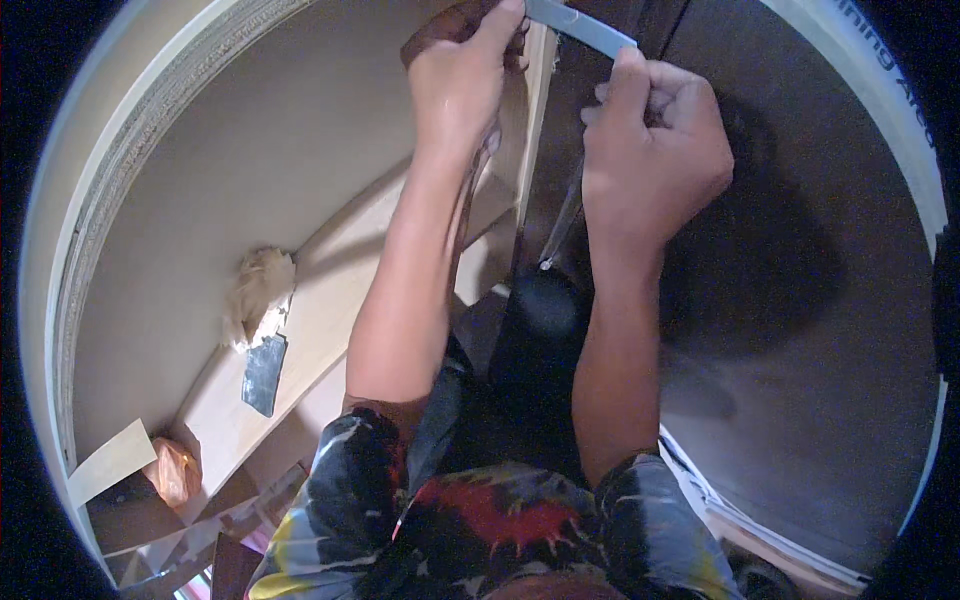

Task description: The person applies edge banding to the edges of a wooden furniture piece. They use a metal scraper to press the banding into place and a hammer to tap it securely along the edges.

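A flat, narrow blue-grey strip [582, 28] stretches between my two hands at the top of the view, slightly bowed. My left hand [465, 85] pinches its left end, thumb on top and fingers curled beneath. Its right end is pinched by my right hand [660, 125], thumb against the strip and the other fingers folded in. Whether the strip is tape, plastic or metal I cannot tell. Below my right hand, a thin pale line [565, 225] slants down to a small white tip near a dark rounded shape.
On the left, a pale wooden ledge [325, 345] carries a dark grey flat plate [264, 375] beside a tan crumpled tuft [262, 290]. An orange plastic bag [174, 472] and a cream card [112, 463] lie at lower left. A dark brown panel [800, 400] fills the right side.
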Demonstrator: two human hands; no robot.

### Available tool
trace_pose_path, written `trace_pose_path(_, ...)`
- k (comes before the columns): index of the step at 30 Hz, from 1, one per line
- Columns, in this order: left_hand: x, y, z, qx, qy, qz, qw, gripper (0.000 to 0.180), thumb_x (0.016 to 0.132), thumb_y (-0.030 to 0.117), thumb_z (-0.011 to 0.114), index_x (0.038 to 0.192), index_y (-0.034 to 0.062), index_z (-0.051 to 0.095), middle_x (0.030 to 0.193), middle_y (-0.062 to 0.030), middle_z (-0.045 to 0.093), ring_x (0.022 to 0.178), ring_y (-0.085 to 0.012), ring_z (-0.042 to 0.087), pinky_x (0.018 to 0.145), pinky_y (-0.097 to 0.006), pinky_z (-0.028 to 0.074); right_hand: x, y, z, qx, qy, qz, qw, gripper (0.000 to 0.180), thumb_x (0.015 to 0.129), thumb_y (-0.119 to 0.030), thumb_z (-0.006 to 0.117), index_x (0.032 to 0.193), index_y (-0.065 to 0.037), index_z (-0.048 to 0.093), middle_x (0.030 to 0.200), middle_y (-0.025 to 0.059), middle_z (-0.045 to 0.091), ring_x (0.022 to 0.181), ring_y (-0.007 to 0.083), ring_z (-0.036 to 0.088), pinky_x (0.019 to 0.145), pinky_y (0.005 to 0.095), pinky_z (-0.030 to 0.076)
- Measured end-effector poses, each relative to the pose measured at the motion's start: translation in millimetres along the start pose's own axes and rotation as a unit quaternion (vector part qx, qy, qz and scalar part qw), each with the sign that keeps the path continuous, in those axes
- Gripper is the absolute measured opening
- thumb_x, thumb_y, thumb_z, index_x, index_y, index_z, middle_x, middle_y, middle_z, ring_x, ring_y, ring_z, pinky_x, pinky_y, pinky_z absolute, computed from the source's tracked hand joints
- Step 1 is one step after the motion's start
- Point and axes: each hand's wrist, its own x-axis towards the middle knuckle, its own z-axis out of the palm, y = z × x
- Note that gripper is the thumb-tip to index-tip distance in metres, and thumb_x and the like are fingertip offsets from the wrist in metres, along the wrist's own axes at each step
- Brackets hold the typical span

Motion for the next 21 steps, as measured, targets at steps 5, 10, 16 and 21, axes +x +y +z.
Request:
trace_pose_path(5,11,12,5,-0.029,0.012,-0.022,0.999,0.02,0.096,0.017,0.07,0.105,-0.0005,0.074,0.087,-0.0043,0.07,0.077,-0.0119,0.063,0.07,-0.027,0.05,12,-2,9,-0.033,0.008,-0.044,0.998,0.021,0.095,-0.015,0.07,0.086,0.003,0.066,0.066,0.0083,0.068,0.052,0.012,0.065,0.049,0.0262,0.051)
trace_pose_path(10,-1,18,7,-0.016,0.022,-0.05,0.998,0.019,0.096,0.016,0.069,0.103,-0.0009,0.074,0.091,-0.0062,0.072,0.081,-0.0137,0.064,0.074,-0.028,0.051,10,-3,6,-0.004,0.004,0.014,1.0,0.02,0.095,-0.014,0.069,0.086,0.004,0.066,0.067,0.0089,0.069,0.053,0.0122,0.066,0.049,0.0261,0.051)
trace_pose_path(16,-2,19,9,-0.028,0.013,-0.04,0.999,0.017,0.095,0.016,0.07,0.1,-0.0005,0.074,0.09,-0.0066,0.072,0.078,-0.014,0.064,0.073,-0.028,0.051,10,-3,6,0.005,0.002,0.008,1.0,0.02,0.095,-0.014,0.069,0.088,0.004,0.066,0.069,0.0095,0.07,0.054,0.0121,0.066,0.05,0.026,0.052)
trace_pose_path(21,15,-2,2,-0.052,0.034,-0.071,0.996,0.014,0.096,0.014,0.069,0.098,0.0008,0.074,0.087,-0.0059,0.071,0.074,-0.0134,0.064,0.067,-0.027,0.051,14,-8,11,-0.004,0.0,-0.005,1.0,0.022,0.094,-0.016,0.071,0.088,0.004,0.066,0.069,0.0092,0.07,0.055,0.0121,0.066,0.05,0.0265,0.052)
